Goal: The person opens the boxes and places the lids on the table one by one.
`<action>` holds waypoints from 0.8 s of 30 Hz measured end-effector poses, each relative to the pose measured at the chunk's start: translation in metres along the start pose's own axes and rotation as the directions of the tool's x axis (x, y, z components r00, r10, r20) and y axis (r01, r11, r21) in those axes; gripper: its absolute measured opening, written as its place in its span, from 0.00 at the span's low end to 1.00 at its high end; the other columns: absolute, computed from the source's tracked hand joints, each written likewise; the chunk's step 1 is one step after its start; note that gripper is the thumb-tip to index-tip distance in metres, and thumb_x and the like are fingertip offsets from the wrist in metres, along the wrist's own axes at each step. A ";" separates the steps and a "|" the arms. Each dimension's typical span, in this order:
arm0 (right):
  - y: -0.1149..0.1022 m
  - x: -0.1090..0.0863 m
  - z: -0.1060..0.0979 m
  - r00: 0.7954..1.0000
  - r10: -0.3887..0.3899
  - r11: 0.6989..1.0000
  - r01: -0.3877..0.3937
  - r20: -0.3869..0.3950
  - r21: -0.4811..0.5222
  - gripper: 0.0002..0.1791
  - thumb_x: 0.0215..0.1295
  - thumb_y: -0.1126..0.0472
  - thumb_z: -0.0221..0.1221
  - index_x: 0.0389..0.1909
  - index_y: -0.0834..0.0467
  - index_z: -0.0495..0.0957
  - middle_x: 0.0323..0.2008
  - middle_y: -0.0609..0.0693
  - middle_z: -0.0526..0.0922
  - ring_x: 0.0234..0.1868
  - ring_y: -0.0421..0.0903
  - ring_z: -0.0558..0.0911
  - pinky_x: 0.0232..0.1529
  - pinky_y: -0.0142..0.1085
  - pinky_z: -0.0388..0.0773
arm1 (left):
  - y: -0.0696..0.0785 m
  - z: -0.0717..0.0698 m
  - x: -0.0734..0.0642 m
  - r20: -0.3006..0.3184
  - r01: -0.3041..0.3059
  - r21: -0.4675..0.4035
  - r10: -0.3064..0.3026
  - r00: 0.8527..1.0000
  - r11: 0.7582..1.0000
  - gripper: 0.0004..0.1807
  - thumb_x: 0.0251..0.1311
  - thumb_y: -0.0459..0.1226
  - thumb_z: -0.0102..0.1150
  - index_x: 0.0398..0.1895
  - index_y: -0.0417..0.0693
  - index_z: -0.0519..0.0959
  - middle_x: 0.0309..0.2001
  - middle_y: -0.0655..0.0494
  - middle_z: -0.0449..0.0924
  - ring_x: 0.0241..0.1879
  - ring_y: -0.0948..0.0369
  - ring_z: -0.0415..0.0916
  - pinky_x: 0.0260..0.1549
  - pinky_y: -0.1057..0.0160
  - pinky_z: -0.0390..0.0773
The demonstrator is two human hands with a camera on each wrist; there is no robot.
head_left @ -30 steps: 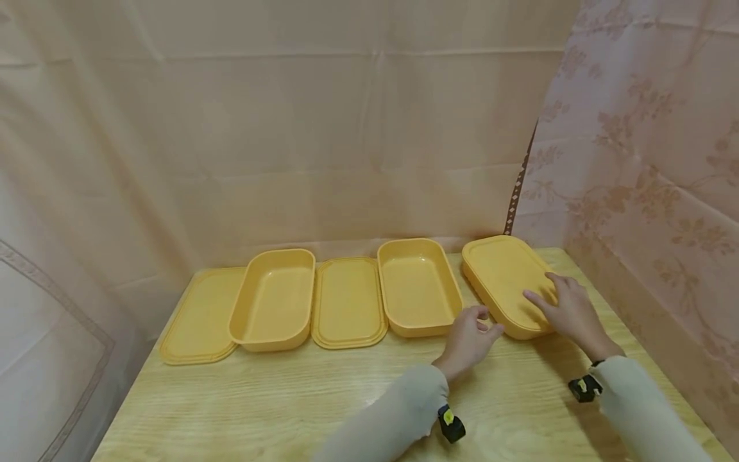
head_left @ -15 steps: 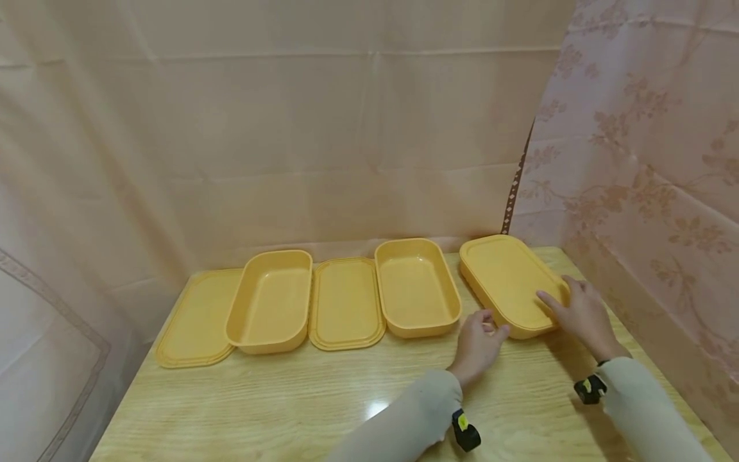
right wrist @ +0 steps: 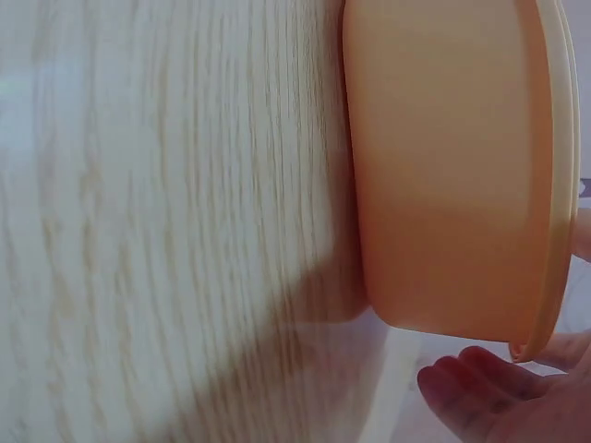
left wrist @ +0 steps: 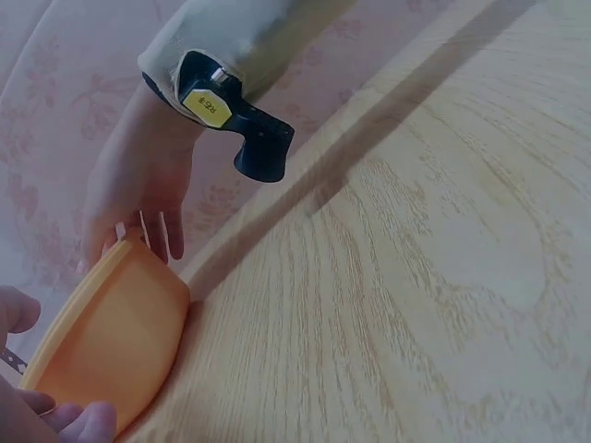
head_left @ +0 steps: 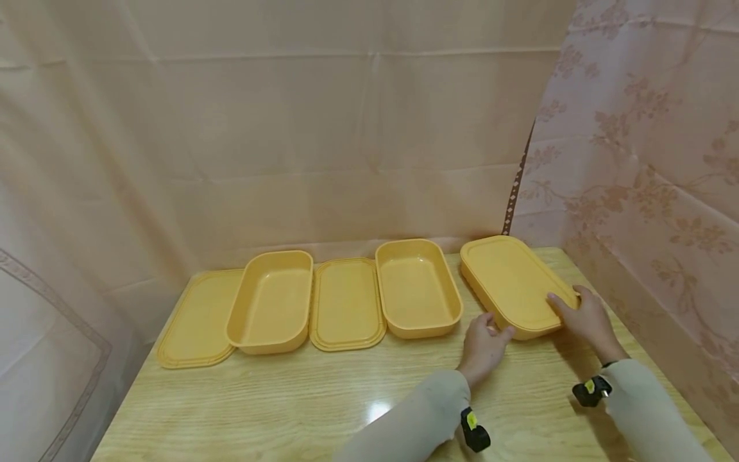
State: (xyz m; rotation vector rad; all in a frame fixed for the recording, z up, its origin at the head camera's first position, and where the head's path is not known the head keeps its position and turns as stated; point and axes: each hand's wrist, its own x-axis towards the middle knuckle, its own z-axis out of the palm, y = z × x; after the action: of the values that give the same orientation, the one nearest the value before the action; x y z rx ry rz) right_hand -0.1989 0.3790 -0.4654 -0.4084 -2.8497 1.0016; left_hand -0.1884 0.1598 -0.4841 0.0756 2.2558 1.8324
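Note:
A yellow plastic food box with its lid on stands at the right of the table, set at a slant. My right hand is at its near right corner, thumb on the lid's top and fingers bent over the rim. In the right wrist view, one finger of this hand reaches the rim of the lidded box and others lie just below. My left hand is at the near left corner, loosely bent, its fingertips overlapping the box wall in the left wrist view.
Left of the lidded box stands an open yellow box. Beyond it lie a flat lid, another open box and a second lid. A cloth curtain hangs behind, and a floral cloth borders the right.
My right hand has moved a little right and nearer along the lid's edge, to the corner. My left hand has shifted right, toward the near left corner. The boxes stay in place.

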 end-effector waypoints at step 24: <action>0.012 0.007 0.008 0.988 0.154 0.973 -0.148 -0.018 0.176 0.34 0.77 0.52 0.33 0.67 0.79 0.52 0.63 0.80 0.60 0.61 0.72 0.65 0.62 0.62 0.62 | 0.008 0.009 0.006 -0.027 0.004 -0.008 -0.004 1.000 1.000 0.21 0.54 0.37 0.68 0.53 0.45 0.79 0.39 0.55 0.79 0.37 0.66 0.73 0.35 0.70 0.74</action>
State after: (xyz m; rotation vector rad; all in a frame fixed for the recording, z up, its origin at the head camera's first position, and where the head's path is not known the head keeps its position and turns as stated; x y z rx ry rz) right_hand -0.2043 0.3852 -0.4787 -0.6250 -2.7074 1.2471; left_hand -0.1933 0.1716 -0.4792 0.0456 2.2649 1.8503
